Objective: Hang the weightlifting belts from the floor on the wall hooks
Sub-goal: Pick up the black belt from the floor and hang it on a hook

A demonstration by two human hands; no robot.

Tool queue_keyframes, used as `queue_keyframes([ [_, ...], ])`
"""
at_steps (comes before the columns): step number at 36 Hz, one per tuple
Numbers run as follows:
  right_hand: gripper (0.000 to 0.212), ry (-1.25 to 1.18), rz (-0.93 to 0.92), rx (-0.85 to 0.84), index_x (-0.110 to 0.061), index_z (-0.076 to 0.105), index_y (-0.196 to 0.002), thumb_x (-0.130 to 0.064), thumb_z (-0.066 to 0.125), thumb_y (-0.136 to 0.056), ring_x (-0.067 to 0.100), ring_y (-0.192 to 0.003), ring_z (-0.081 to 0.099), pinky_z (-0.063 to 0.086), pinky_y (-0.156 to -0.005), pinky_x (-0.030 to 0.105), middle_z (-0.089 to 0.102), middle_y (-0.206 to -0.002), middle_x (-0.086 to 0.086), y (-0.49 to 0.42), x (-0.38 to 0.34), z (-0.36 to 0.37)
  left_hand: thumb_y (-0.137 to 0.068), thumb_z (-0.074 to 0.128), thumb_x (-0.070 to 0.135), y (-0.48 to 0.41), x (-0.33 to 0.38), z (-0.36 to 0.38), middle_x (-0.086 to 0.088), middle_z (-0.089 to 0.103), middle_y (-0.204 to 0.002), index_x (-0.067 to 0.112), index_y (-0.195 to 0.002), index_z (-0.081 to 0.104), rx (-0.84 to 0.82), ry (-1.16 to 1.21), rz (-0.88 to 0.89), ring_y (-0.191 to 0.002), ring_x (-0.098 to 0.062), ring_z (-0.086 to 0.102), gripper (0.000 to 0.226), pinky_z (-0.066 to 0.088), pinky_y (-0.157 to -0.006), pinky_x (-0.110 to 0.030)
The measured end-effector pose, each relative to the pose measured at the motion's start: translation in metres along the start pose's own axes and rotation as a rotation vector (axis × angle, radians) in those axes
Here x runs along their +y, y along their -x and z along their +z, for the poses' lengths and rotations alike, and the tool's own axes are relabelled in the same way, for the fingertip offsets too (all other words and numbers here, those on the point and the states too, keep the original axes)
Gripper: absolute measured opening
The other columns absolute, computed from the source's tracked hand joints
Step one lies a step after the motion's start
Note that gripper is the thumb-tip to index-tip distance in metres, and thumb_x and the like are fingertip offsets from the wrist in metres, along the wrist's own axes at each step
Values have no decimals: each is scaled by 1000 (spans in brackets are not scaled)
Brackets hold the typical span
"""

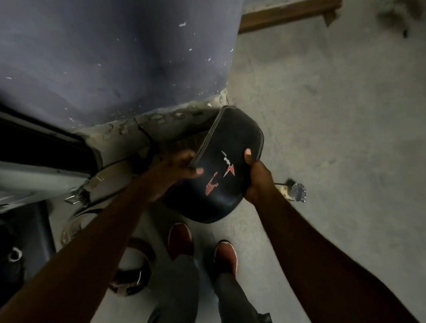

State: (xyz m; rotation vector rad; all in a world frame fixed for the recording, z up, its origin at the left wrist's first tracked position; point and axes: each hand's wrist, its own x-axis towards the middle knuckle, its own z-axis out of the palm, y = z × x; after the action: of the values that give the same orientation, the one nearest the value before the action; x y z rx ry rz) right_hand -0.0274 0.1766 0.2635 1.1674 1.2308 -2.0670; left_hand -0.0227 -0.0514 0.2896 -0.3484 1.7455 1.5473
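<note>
**Both hands on black belt, above floor**

Blue-grey wall (106, 54) far, grey concrete floor (334, 127) right and near. Black weightlifting belt (223, 165) with red-white logo held mid-frame, off the floor. Left hand (173, 173) fingers curled closed on its left edge; right hand (257, 180) fingers wrapped on right edge, thumb on top. More belts (129, 272) on floor, near left. Red shoes (179, 239) below.

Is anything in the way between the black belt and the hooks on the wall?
Cannot tell: no hooks show in this view. Both hands, left hand and right hand, already hold the black belt above the floor, close to the blue wall, with nothing between belt and wall.
</note>
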Motion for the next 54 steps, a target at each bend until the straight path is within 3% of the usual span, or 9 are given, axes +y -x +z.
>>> queue_keyframes([
  [5,39,177,-50,-368,-10,54,-138,-17,57,-100,34,-125,60,42,-112,52,63,-135,14,59,-6,1,-104,42,43,25,76,12,-1,78,-101,14,-115,68,90,329,38,-93,-13,75,40,57,-70,-22],
  [9,52,253,0,-441,-14,51,-143,-33,60,-95,29,-130,56,41,-113,46,60,-140,11,112,-25,17,-94,65,43,43,129,14,0,70,-127,17,-132,63,177,298,164,-118,-19,66,46,48,-108,-41],
  [15,58,236,-148,-325,-18,64,-129,-63,51,-94,26,-115,68,50,-104,42,72,-122,5,173,-110,47,-87,70,45,104,167,21,2,63,-137,25,-136,59,164,32,314,-128,-19,58,54,40,-114,-49],
  [19,37,456,-318,-406,-17,64,-125,-41,59,-98,26,-110,70,56,-97,40,74,-116,7,219,-148,69,-83,64,58,154,173,27,5,54,-145,30,-140,52,249,-155,332,-134,-14,49,64,34,-118,-43],
  [26,36,816,-581,-545,-32,61,-127,-43,64,-93,19,-119,62,50,-104,49,67,-128,-4,304,-142,94,-97,52,54,251,266,26,5,55,-70,23,-84,61,313,40,327,-58,-9,52,35,42,-56,-22],
  [38,28,1012,-981,-641,-22,53,-107,-46,59,-96,25,-83,61,55,-83,58,60,-90,9,436,-179,175,-100,53,11,362,306,25,-14,69,-120,9,-127,58,637,274,791,-109,-32,68,28,55,-96,-48],
  [44,40,927,-1246,-690,-12,51,-135,-27,58,-100,23,-109,69,58,-91,39,68,-123,8,510,-193,209,-98,55,10,423,318,31,-10,69,-125,12,-133,57,642,212,1036,-116,-24,67,34,53,-101,-44],
  [49,25,850,-1488,-650,-12,60,-125,-22,53,-103,9,-107,68,54,-96,29,70,-115,-3,563,-193,228,-100,54,30,468,339,30,-8,69,-124,10,-130,56,785,157,1222,-116,-24,66,37,50,-104,-51],
  [54,21,733,-1642,-464,-30,53,-87,-32,44,-106,-15,-73,54,41,-69,11,57,-81,-15,605,-190,237,-101,54,17,504,369,33,0,71,-112,9,-122,62,914,64,1389,-102,-7,67,24,53,-91,-23],
])
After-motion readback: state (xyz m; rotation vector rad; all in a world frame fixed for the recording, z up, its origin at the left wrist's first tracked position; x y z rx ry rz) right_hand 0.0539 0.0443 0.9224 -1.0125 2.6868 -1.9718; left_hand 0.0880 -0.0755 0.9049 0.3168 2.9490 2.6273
